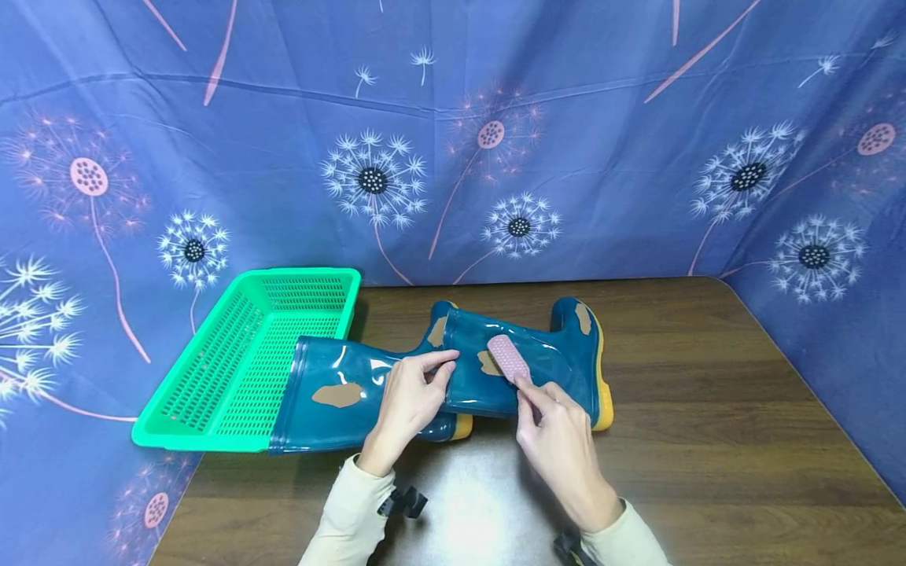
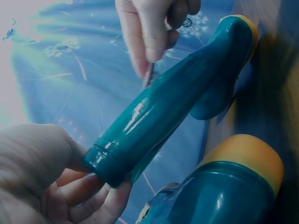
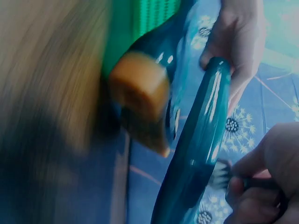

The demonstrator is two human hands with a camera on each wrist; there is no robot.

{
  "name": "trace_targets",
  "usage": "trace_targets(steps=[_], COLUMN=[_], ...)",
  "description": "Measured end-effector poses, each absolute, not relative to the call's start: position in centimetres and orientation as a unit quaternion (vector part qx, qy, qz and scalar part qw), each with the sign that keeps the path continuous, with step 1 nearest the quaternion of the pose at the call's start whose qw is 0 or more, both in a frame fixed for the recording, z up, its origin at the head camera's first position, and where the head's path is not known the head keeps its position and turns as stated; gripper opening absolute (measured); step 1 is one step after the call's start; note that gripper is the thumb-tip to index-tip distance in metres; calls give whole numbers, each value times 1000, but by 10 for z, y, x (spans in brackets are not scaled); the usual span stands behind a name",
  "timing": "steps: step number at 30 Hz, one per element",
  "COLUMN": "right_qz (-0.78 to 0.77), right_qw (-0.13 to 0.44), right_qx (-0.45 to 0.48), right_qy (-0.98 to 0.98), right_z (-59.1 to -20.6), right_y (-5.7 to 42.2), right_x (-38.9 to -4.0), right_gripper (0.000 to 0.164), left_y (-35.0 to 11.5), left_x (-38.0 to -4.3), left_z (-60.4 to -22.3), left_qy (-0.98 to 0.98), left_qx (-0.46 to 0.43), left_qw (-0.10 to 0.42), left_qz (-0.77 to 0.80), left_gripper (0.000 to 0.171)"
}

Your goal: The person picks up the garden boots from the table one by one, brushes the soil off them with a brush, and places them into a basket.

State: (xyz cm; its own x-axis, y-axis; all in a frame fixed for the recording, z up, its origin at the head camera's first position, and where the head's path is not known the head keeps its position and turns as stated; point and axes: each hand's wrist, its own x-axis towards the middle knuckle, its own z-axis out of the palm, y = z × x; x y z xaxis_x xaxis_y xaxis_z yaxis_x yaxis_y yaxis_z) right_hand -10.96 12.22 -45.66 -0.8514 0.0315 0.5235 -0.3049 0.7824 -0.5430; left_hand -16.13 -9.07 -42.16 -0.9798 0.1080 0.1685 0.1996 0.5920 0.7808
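A teal rubber boot [image 1: 546, 362] with a yellow sole lies on its side, a brown patch [image 1: 487, 362] on its shaft. My left hand [image 1: 412, 397] pinches the rim of that shaft, thumb on one side and fingers on the other in the left wrist view. In my right hand [image 1: 562, 440] is the handle of a small pink brush [image 1: 508, 358], its head over the shaft beside the brown patch. The right wrist view shows pale bristles [image 3: 219, 174] against the boot's side. A second teal boot [image 1: 318, 365] lies to the left, partly behind my left hand and the first boot.
A green perforated basket [image 1: 191, 346] stands at the left, and the second boot's shaft overlaps its right edge. The brown wooden table [image 1: 736, 409] extends to the right of the boots. Blue dandelion-print cloth [image 1: 609, 157] hangs behind it and at both sides.
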Motion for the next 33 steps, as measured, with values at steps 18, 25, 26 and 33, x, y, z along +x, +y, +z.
trace_targets(steps=[18,25,26,33], right_qz=[329,348,357,347], right_qw=[205,208,201,188], right_qx=[49,57,58,53], right_qy=[-920,-912,-910,-917], right_z=[-445,-443,-442,-442], right_y=[122,123,123,124], right_x=[-103,-100,-99,-95], right_gripper=[24,24,25,24], left_y=[-94,-94,-94,-95], left_x=[-161,-162,-162,-162], left_z=[-423,-422,-422,-423], left_qy=[-893,-894,-893,-895], left_qx=[-87,-86,-87,-85], left_qw=[49,49,49,48], left_qz=[-438,-437,-438,-435], left_gripper=[29,29,29,29])
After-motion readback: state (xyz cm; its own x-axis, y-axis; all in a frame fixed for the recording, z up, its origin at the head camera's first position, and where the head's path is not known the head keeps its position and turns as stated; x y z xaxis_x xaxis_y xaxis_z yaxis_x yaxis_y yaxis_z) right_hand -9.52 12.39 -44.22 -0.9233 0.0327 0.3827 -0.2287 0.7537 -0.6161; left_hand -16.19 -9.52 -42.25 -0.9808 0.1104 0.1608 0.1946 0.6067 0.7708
